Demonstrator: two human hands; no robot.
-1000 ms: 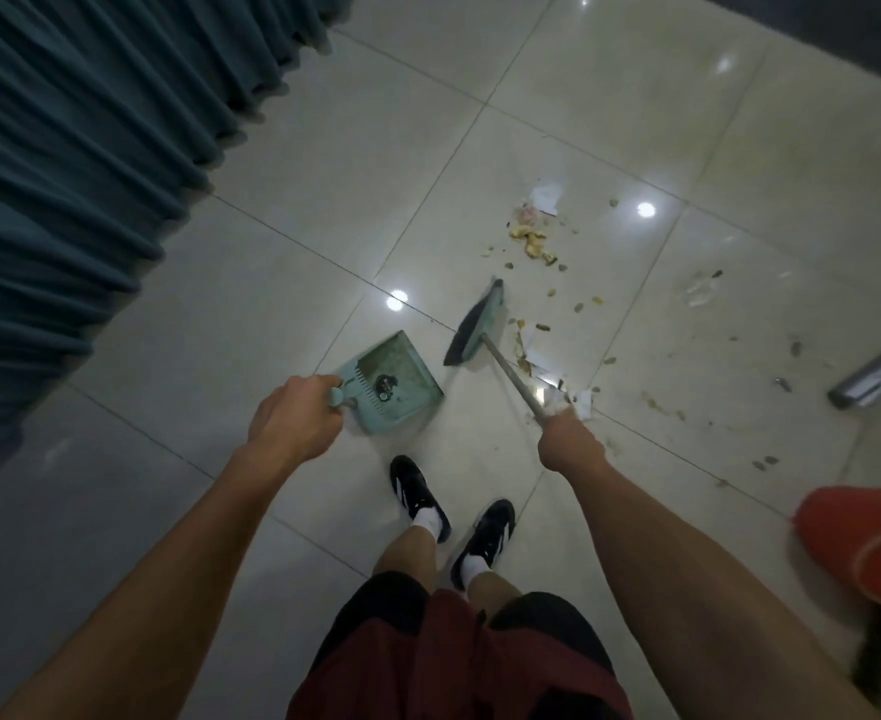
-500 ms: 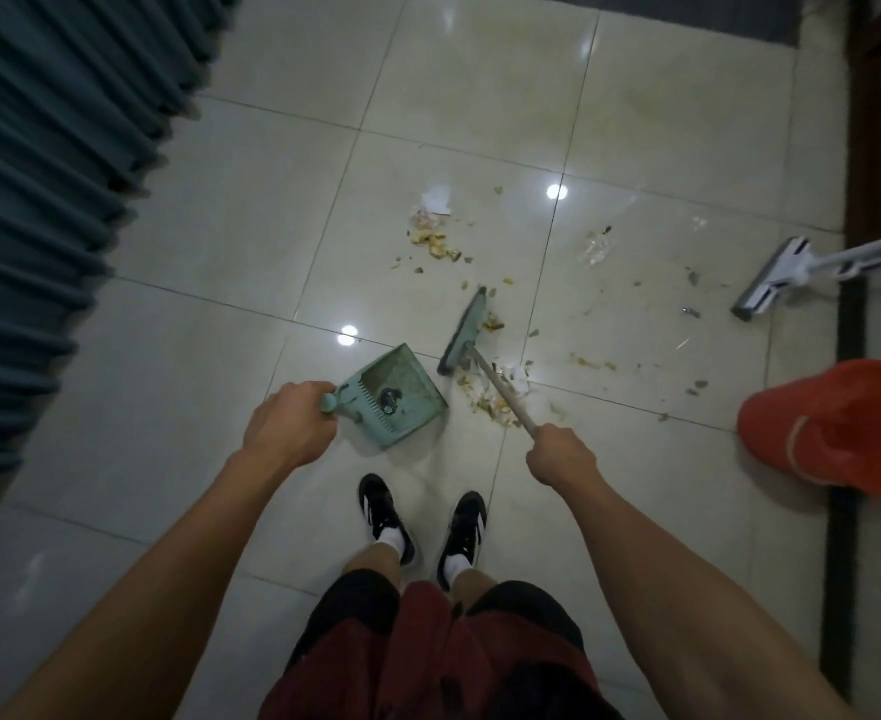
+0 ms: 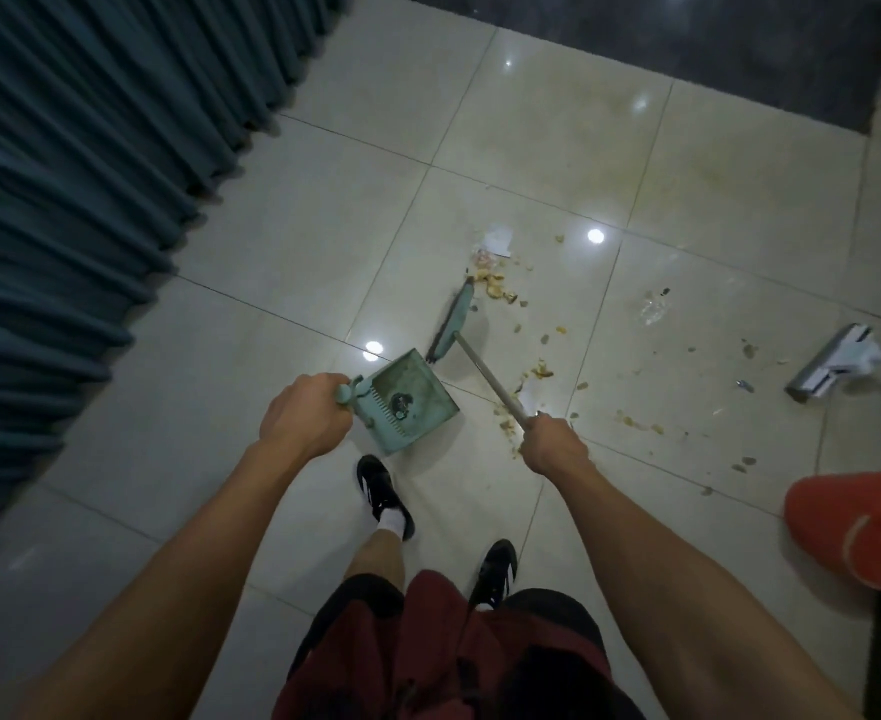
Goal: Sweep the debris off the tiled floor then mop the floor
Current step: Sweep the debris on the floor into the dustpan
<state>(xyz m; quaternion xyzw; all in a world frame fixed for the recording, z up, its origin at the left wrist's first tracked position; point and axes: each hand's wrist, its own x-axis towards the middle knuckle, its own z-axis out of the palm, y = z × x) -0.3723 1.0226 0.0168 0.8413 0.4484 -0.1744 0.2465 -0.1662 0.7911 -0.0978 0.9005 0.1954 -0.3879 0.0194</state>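
My left hand point(image 3: 305, 415) grips the handle of a pale green dustpan point(image 3: 409, 400), which holds a small dark clump. My right hand point(image 3: 552, 443) grips the metal handle of a broom whose green head point(image 3: 454, 322) sits on the pale tiled floor point(image 3: 313, 252) just beyond the pan. Yellowish crumbs and a white paper scrap point(image 3: 498, 240) lie beside the broom head's far end. More debris point(image 3: 542, 368) is scattered to the right of the handle. A white flat mop head point(image 3: 833, 363) lies on the floor at the right.
Teal curtains point(image 3: 79, 189) hang along the left. A red bucket point(image 3: 864, 532) stands at the right edge near a dark strip. A dark floor area point(image 3: 687, 49) lies at the back. My feet in black shoes point(image 3: 381, 493) stand behind the dustpan.
The broom head has moved away from me, from beside the near debris to the far crumb pile. The view has shifted, and the dustpan stays in my left hand.
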